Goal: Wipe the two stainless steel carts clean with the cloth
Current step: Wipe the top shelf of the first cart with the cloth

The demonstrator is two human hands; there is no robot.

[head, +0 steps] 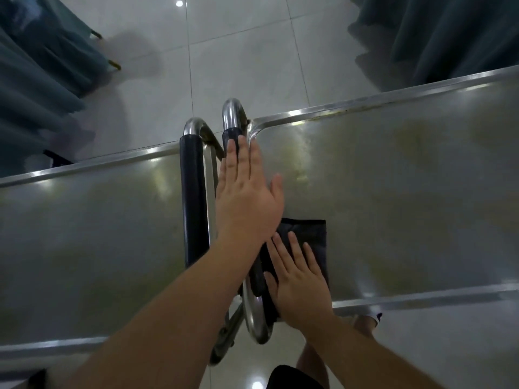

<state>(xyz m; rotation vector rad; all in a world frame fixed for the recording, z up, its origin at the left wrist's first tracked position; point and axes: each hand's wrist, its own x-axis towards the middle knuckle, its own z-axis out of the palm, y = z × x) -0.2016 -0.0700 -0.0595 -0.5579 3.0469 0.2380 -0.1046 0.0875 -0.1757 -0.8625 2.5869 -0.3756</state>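
Note:
Two stainless steel carts stand side by side, the left cart (pixel 84 234) and the right cart (pixel 407 192), with their padded handles (pixel 193 197) meeting in the middle. A dark cloth (pixel 311 237) lies on the right cart's top near its left edge. My right hand (pixel 297 282) presses flat on the cloth with fingers spread. Stretched out flat above the right cart's handle, my left hand (pixel 247 195) has its fingertips at the cart's far left corner and holds nothing.
Teal curtains hang at the far left (pixel 42 66) and far right (pixel 449 35). White tiled floor (pixel 238 51) shows beyond the carts. My leg and shoe (pixel 368 318) appear below the right cart's near edge.

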